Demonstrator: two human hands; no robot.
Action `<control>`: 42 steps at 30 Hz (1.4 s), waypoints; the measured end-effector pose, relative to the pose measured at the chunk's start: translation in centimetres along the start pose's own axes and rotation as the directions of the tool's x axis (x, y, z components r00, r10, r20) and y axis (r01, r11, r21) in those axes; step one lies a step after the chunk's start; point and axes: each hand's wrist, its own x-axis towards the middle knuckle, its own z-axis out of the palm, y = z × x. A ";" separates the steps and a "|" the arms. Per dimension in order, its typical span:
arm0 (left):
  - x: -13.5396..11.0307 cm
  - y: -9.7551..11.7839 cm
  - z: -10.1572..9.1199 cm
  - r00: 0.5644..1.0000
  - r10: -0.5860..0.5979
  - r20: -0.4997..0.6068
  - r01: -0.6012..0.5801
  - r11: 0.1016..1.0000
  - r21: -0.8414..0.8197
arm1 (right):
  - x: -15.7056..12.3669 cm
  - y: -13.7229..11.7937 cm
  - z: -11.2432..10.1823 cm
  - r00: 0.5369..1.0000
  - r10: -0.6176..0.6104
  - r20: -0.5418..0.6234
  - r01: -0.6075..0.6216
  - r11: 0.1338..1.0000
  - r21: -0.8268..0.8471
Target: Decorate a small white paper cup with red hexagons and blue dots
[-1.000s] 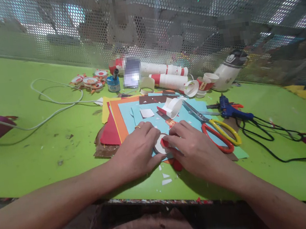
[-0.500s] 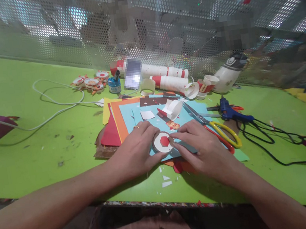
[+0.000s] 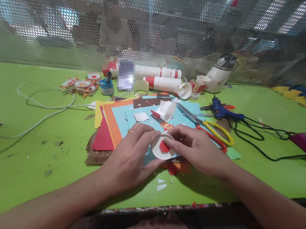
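Note:
Over the stack of coloured paper sheets (image 3: 123, 114), both hands hold a small white paper disc (image 3: 157, 154) with a red hexagon (image 3: 163, 147) at its centre. My left hand (image 3: 129, 159) is closed on the left edge of the disc, thumb below and fingers above. My right hand (image 3: 195, 148) grips its right side, with the thumb lying on the face near the hexagon. The disc is tilted towards me. Just beyond the hands lies a cut white cup piece (image 3: 168, 111). Scissors (image 3: 220, 132) with yellow and red handles rest right of my right hand.
At the back are stacked paper cups (image 3: 162, 83), a blue glue bottle (image 3: 107, 86), a phone (image 3: 126, 74) and several decorated discs (image 3: 83, 85). A blue glue gun (image 3: 221, 111) with a black cord lies right. A white kettle-like container (image 3: 219, 73) leans by the mesh partition (image 3: 147, 29).
The disc has tipped up towards me, and my right thumb has moved onto its face. The view has shifted slightly, so the table things appear further left.

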 end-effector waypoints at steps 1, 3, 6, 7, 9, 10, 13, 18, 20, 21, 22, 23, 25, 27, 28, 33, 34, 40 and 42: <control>0.0 0.1 0.0 1.000 0.002 -0.001 -0.002 1.000 0.000 | 0.0 0.0 0.0 1.000 0.006 0.002 -0.006 1.000 -0.004; 0.0 0.1 0.0 1.000 0.005 -0.002 -0.005 1.000 0.002 | -0.1 -0.1 0.0 1.000 0.013 0.013 -0.013 1.000 -0.009; 0.0 0.0 0.0 1.000 0.016 -0.005 -0.016 1.000 0.004 | -0.1 -0.1 0.0 1.000 0.014 0.026 -0.014 1.000 -0.015; 0.0 0.0 0.0 1.000 0.018 -0.002 -0.018 1.000 0.004 | -0.1 -0.1 0.0 0.999 0.015 0.029 -0.014 1.000 -0.021; 0.0 -0.1 0.1 1.000 0.013 0.003 -0.013 1.000 0.000 | -0.1 -0.2 -0.1 0.999 0.019 0.035 -0.018 0.999 -0.030; 0.0 -0.1 0.1 1.000 0.008 0.005 -0.008 1.000 -0.002 | -0.1 -0.2 -0.1 0.999 0.027 0.039 -0.026 0.999 -0.025; 0.1 0.0 0.2 1.000 0.021 -0.001 -0.022 1.000 -0.010 | 0.0 -0.1 -0.2 0.997 0.054 0.049 -0.054 0.999 -0.010; 0.1 0.0 0.1 0.998 0.067 0.006 -0.066 0.998 -0.008 | 0.2 0.2 -0.3 0.996 0.068 0.065 -0.066 0.997 -0.036; 0.0 0.0 0.0 0.998 0.060 0.012 -0.060 0.998 -0.012 | 0.2 0.2 -0.4 0.996 0.066 0.062 -0.063 0.997 -0.053; 0.0 0.0 0.0 0.998 0.055 0.014 -0.055 0.998 -0.014 | 0.2 0.2 -0.3 0.996 0.065 0.058 -0.061 0.996 -0.060; 0.0 0.0 -0.1 0.999 0.051 0.018 -0.051 0.999 -0.015 | 0.2 0.2 -0.3 0.997 0.065 0.052 -0.061 0.996 -0.065; 0.0 0.0 -0.1 0.999 0.049 0.021 -0.048 0.999 -0.018 | 0.2 0.1 -0.2 0.997 0.065 0.047 -0.061 0.996 -0.067; 0.0 0.0 -0.1 0.999 0.045 0.025 -0.045 0.999 -0.019 | 0.2 0.0 -0.1 0.997 0.065 0.040 -0.062 0.995 -0.072; 0.1 0.0 -0.1 0.999 0.037 0.025 -0.037 0.999 -0.017 | 0.2 -0.1 0.1 0.997 0.062 0.035 -0.059 0.995 -0.081; 0.1 0.0 -0.1 0.999 0.032 0.026 -0.031 0.999 -0.015 | 0.2 -0.1 0.1 0.998 0.059 0.029 -0.056 0.994 -0.091; 0.1 0.0 0.0 0.999 0.007 0.037 -0.007 1.000 -0.006 | 0.1 -0.3 0.2 0.999 0.044 0.001 -0.044 0.989 -0.142; 0.1 0.0 -0.1 0.999 0.007 0.036 -0.007 1.000 -0.006 | 0.1 -0.4 0.2 1.000 0.027 0.005 -0.026 0.990 -0.136; 0.2 0.0 -0.1 1.000 0.014 0.028 -0.014 1.000 -0.002 | -0.1 -0.6 -0.8 0.995 -0.101 0.013 0.102 0.988 -0.119; 0.2 0.0 0.0 1.000 0.013 0.023 -0.013 1.000 0.000 | -0.2 -0.5 -1.2 0.996 -0.083 0.017 0.084 0.992 -0.098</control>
